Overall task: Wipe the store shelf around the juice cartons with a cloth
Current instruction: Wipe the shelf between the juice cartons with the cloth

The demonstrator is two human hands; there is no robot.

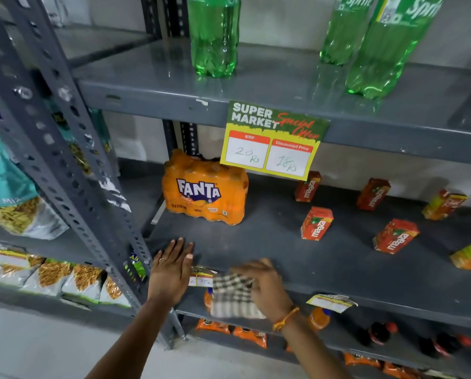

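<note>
Right hand (267, 289) grips cloth (233, 295) at shelf (269, 253) front edge, blurred; left hand (171, 269) flat, empty, on shelf; cartons (316, 222) standing further right; wiping looks barely begun; most left.

Offer sign (274, 139) hung on upper shelf edge: "SUPER MARKET", "Special Offer"; box "MRP" w/ handwritten "20 Rs"; box "Discounted Price" w/ "18 Rs". Orange shrink-wrapped pack (204, 187) on middle shelf: "FANTA", small print approx. "250 ml". Red juice cartons (316, 223) on same shelf: "maaza" down the side. Yellow-red carton (445, 205) far right: "Real", blurred. Green bottles (393, 45) on top shelf: "Sprite". Teal snack bag (7, 184) at left: "Mix", rest unreadable. Small shelf-edge tags (331, 302): illegible.
</note>
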